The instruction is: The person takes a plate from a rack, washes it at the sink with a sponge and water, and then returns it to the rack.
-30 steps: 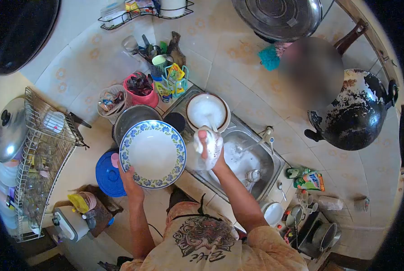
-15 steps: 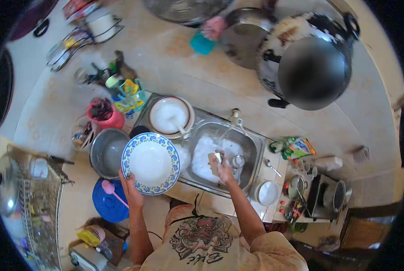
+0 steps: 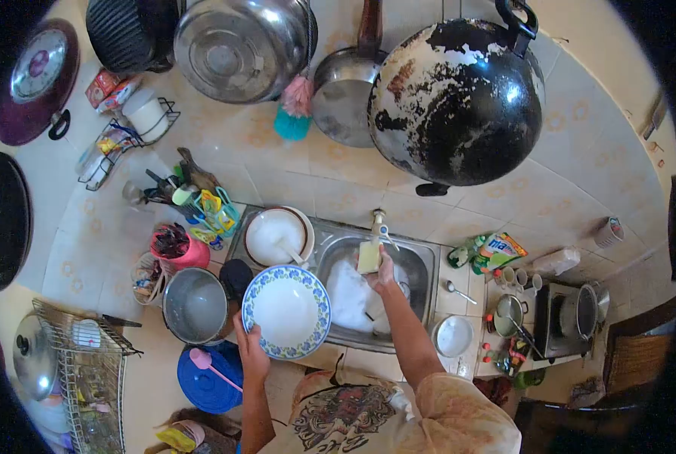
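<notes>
My left hand (image 3: 251,351) grips the lower left rim of a white plate (image 3: 286,312) with a blue floral border, its inner face turned up. The plate is held beside the left edge of the metal sink (image 3: 429,291). My right hand (image 3: 383,272) holds a pale yellow sponge (image 3: 369,257) over the sink, just below the tap (image 3: 379,222). White suds (image 3: 348,303) cover much of the basin. Under my right forearm, items in the basin are partly hidden. Behind the plate stands a bowl of suds (image 3: 271,233) with a light handle sticking out.
A grey metal pot (image 3: 195,304) and a blue lid (image 3: 205,386) with a pink ladle (image 3: 215,369) are at left. Right of the sink are a white bowl (image 3: 453,336), a spoon (image 3: 460,292) and a stove (image 3: 557,321). A blackened wok (image 3: 459,106) hangs above.
My right hand has raised the sponge from the suds towards the tap. The plate has moved right and nearer the sink in my left hand. The head view has shifted, showing more wall.
</notes>
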Demonstrator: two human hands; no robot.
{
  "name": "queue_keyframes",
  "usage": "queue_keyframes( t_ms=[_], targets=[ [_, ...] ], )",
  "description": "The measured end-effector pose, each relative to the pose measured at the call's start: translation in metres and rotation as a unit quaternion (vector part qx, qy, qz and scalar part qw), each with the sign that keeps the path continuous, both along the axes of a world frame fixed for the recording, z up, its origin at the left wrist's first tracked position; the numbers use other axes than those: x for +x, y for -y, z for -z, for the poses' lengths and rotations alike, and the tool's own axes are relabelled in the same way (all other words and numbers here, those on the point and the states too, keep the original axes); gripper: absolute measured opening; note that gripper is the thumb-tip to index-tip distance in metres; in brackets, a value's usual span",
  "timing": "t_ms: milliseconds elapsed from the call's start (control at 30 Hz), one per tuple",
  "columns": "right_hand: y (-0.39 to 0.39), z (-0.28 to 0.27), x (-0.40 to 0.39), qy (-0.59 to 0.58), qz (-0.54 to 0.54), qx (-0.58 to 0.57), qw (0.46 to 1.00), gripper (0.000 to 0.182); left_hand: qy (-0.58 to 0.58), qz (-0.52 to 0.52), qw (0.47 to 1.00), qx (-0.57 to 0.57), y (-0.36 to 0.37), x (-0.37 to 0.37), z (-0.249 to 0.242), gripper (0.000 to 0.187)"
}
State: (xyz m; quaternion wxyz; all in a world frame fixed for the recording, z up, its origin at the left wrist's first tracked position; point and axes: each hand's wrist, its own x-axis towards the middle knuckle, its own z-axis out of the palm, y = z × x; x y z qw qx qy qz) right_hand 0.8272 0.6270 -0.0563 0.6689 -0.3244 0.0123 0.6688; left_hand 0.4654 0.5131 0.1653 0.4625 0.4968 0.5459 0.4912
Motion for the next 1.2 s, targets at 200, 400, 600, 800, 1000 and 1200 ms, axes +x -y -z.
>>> queue_keyframes(
  t_ms=[200, 400, 600, 800, 1000, 1200],
  targets=[
    [-0.025, -0.009, 0.002, -0.068, 0.011, 0.033, 0.997, 0.053, -0.222, -0.059, 0.973, 0.037, 0.029, -0.047, 0.069, 0.056],
    [0.025, 0.021, 0.001, 0.415, -0.169, -0.058, 0.892, 0.071, -0.100, -0.063, 0.993, -0.021, 0.028, -0.020, 0.042, 0.049],
    [0.144, -0.054, -0.008, 0.456, -0.213, -0.157, 0.850, 0.088, -0.057, -0.051, 0.994, -0.074, 0.016, -0.016, 0.084, 0.058],
    [0.232, -0.170, 0.027, 0.523, -0.127, -0.192, 0.820, 0.086, -0.096, 0.041, 0.992, -0.074, -0.008, 0.015, 0.063, 0.051],
    [0.283, -0.190, 0.090, 0.628, -0.100, -0.298, 0.712, 0.077, -0.034, 0.084, 0.993, -0.080, -0.016, 0.041, 0.042, 0.051],
    [0.279, -0.082, 0.133, 0.645, -0.338, -0.321, 0.605, 0.069, 0.024, 0.104, 0.991, -0.084, -0.017, 0.050, 0.041, 0.058]
  ],
)
